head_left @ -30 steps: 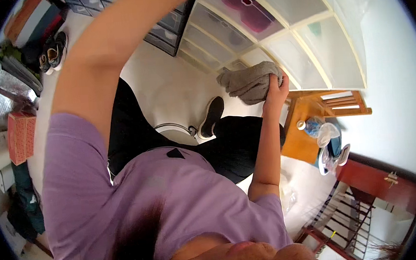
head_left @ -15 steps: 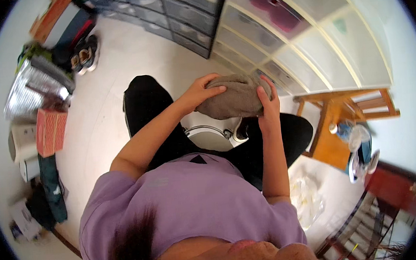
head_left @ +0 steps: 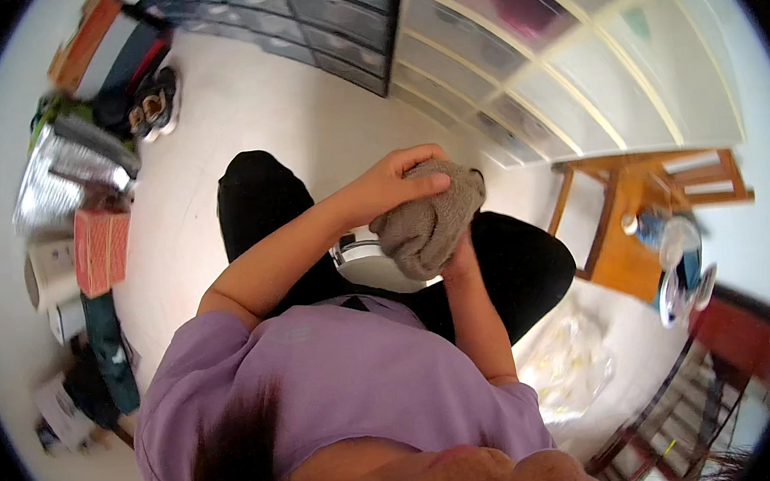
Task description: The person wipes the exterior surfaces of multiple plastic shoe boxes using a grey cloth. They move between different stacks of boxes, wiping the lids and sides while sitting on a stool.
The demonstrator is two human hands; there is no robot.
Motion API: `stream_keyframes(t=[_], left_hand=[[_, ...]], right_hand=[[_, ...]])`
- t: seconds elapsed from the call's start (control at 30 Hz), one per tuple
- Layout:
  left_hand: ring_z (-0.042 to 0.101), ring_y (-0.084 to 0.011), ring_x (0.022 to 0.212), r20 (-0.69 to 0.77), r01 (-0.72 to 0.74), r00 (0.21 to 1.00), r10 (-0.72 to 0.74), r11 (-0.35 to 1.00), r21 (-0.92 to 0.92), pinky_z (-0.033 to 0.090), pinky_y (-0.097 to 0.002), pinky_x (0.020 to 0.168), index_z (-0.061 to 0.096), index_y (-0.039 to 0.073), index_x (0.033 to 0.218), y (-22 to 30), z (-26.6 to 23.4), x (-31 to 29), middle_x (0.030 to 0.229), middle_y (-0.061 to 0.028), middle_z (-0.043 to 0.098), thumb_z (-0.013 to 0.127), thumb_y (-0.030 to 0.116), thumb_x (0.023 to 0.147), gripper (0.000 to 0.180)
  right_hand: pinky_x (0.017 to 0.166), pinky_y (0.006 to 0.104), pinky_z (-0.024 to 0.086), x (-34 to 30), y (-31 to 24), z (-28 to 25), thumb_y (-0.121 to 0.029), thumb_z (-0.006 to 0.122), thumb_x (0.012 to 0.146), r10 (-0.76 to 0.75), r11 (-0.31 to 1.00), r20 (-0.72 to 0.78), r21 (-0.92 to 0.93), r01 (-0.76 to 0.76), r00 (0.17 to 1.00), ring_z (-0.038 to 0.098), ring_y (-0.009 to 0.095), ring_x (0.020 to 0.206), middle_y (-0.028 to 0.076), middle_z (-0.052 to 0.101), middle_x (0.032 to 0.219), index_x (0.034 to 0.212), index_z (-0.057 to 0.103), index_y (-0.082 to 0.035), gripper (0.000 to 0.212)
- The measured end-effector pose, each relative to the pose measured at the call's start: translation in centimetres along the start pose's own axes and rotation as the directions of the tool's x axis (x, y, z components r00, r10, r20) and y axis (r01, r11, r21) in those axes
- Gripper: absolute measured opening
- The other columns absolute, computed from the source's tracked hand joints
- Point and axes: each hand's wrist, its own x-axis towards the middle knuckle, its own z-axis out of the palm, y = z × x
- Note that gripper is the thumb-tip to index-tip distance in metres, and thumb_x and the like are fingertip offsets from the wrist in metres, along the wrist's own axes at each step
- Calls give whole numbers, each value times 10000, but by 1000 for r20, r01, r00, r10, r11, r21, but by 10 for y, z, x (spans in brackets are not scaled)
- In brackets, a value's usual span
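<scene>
Grey-brown cloth [head_left: 429, 223] bunched just R of frame ctr, long axis upper R to lower L. L hand [head_left: 401, 185] fingers hold its top; R hand [head_left: 462, 257] by its lower R, fingers hidden, can't tell.

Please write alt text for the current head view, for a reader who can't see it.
A person's left hand grips a bunched gray cloth, with the right hand mostly hidden behind it. The person wears a purple shirt and black trousers; see-through drawers and a wooden chair stand to the right.
</scene>
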Motion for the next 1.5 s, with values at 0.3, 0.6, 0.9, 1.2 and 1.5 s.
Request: stream_keyframes(t=[0.3, 0.6, 0.9, 1.2, 1.5], left_hand=[[556, -237, 1082, 64, -202, 976, 208, 757, 621, 420, -361, 934, 500, 72, 1160, -27, 17, 31, 1124, -105, 594, 644, 309, 843, 421], [457, -235, 1233, 167, -293, 952, 257, 600, 745, 353, -385, 1038, 412, 64, 1312, -7, 17, -6, 1303, -113, 493, 617, 227, 872, 512], [440, -236, 1248, 98, -243, 954, 283, 541, 805, 373, -390, 1015, 368, 71, 1354, -4, -44, -12, 1323, -124, 476, 632, 209, 865, 573], [463, -243, 1210, -98, 51, 993, 59, 540, 840, 398, -389, 982, 355, 74, 1362, -43, -86, 50, 1290, -127, 490, 635, 247, 870, 592], [466, -296, 1207, -49, 5, 996, 72, 511, 860, 360, -370, 1016, 381, 15, 1333, -46, -86, 57, 1294, -190, 484, 644, 271, 842, 613]], right_hand=[[1008, 400, 388, -26, 29, 1, -313, 518, 928, -182, 952, -262, 196, 237, 948, 465, 241, 1208, 95, 452, 1325, 1351, 363, -71, 511], [1040, 429, 341, -33, -9, -8, -481, 515, 908, -469, 827, -369, 137, 546, 803, 434, 261, 1233, 100, 445, 1339, 1371, 348, -82, 633], [1021, 391, 332, 6, -187, -15, -249, 635, 865, -983, 162, -182, -727, 667, 40, 409, 283, 1212, 181, 378, 1344, 1360, 371, -7, 611], [1074, 446, 239, 144, -171, -33, 20, 696, 690, -959, -219, 213, -976, 10, -189, 329, 378, 1254, 202, 342, 1357, 1316, 496, -179, 686], [1043, 420, 316, 93, -210, -51, 117, 644, 616, -925, -165, 134, -985, 58, -356, 354, 352, 1217, 175, 323, 1324, 1271, 491, -78, 701]])
